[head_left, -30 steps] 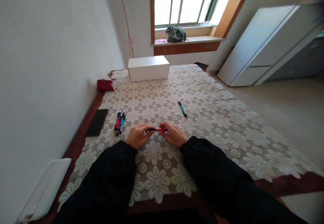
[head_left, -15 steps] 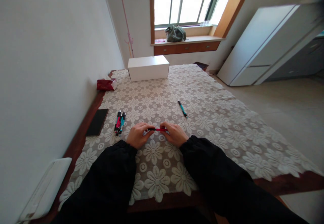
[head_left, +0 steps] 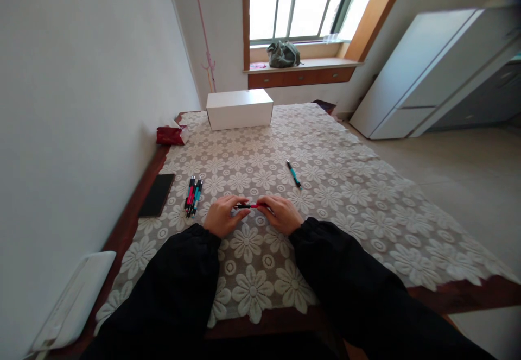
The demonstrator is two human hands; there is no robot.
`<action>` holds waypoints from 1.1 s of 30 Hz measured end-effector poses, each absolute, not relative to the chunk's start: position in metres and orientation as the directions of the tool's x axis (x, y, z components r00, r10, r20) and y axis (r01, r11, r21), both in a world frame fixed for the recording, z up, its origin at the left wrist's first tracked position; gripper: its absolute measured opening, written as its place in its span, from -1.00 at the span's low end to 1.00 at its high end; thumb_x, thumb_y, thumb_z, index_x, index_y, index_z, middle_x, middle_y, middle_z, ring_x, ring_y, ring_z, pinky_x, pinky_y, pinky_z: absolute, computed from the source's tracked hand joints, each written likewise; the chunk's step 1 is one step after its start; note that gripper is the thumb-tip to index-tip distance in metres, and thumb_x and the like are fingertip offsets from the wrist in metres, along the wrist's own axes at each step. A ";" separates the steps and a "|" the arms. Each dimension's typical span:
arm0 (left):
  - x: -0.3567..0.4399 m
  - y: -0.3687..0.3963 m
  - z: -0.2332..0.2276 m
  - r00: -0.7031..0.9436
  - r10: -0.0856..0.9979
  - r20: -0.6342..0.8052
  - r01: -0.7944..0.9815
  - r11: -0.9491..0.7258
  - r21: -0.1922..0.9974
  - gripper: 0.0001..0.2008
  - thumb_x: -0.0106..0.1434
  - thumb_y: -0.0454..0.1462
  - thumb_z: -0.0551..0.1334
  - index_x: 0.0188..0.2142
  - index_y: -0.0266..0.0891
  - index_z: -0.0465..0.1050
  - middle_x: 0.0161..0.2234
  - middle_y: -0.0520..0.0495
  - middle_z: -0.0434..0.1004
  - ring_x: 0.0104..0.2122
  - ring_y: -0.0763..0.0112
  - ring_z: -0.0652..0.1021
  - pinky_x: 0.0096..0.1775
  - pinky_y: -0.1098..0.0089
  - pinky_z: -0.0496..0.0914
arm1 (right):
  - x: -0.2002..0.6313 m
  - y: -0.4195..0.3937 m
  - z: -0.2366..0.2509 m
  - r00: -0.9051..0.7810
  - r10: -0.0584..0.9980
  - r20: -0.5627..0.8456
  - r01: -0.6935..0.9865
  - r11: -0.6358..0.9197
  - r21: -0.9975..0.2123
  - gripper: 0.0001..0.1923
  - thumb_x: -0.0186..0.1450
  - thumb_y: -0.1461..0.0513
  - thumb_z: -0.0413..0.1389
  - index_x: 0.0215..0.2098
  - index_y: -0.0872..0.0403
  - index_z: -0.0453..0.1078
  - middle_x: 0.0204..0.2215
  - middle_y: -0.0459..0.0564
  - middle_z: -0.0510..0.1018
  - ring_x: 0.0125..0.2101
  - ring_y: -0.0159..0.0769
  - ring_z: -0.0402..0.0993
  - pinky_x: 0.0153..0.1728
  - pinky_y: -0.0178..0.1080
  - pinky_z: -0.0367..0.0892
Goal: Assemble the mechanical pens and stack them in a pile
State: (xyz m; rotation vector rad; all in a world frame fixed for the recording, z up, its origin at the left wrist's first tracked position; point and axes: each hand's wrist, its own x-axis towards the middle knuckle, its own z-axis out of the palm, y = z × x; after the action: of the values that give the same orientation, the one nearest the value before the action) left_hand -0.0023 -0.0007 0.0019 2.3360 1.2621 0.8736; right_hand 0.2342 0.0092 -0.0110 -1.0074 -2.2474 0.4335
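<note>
Both hands meet over the near middle of the table around a red and black pen (head_left: 249,206), which lies level between them. My right hand (head_left: 280,214) pinches its red end between thumb and fingers. My left hand (head_left: 223,216) is curled around the black end, with a small gap showing between thumb and forefinger; its exact contact is partly hidden. Left of my left hand, several pens (head_left: 192,196) in red, teal and black lie side by side. A single teal and black pen (head_left: 293,174) rests beyond my right hand.
A dark flat pad (head_left: 157,195) lies by the left edge. Farther back are a red packet (head_left: 171,134) and a white box (head_left: 240,111). A white device (head_left: 75,300) stands at the near left by the wall. Flowered lace cloth (head_left: 345,186) covers the table.
The fingers of my left hand have parted slightly at the pen's black end. My right fingers now cover more of its red part. The other pens have stayed put.
</note>
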 end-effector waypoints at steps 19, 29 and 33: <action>-0.002 0.002 0.001 0.364 0.842 0.398 0.621 -0.538 0.570 -0.83 0.44 -0.16 0.21 -0.20 -0.15 0.53 -0.15 -0.08 0.60 -0.12 0.21 0.57 -0.06 0.22 0.43 | 0.234 0.010 -0.011 -0.503 0.745 0.437 0.528 0.666 -0.527 -0.89 0.47 0.20 0.06 -0.14 0.03 0.41 -0.28 -0.02 0.58 -0.31 -0.25 0.49 -0.23 -0.26 0.32; -0.003 0.002 0.000 0.384 0.823 0.419 0.603 -0.568 0.561 -0.82 0.35 -0.18 0.32 -0.08 -0.14 0.50 -0.15 -0.09 0.60 -0.12 0.19 0.56 -0.05 0.19 0.45 | 0.235 0.010 -0.011 -0.500 0.745 0.441 0.531 0.667 -0.523 -0.88 0.48 0.19 0.05 -0.14 0.03 0.42 -0.27 -0.01 0.58 -0.30 -0.25 0.50 -0.22 -0.25 0.34; -0.002 0.003 0.000 0.383 0.830 0.406 0.606 -0.557 0.567 -0.85 0.43 -0.19 0.20 -0.21 -0.14 0.54 -0.17 -0.08 0.61 -0.11 0.20 0.57 -0.03 0.19 0.44 | 0.234 0.010 -0.010 -0.496 0.749 0.439 0.531 0.662 -0.529 -0.88 0.48 0.19 0.06 -0.16 0.02 0.42 -0.29 -0.01 0.58 -0.30 -0.25 0.50 -0.21 -0.24 0.35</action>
State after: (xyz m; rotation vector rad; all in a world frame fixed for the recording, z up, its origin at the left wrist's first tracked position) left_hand -0.0024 0.0029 -0.0002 2.3221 1.2554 0.9644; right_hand 0.2345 0.0098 -0.0103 -0.9854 -2.2188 0.4300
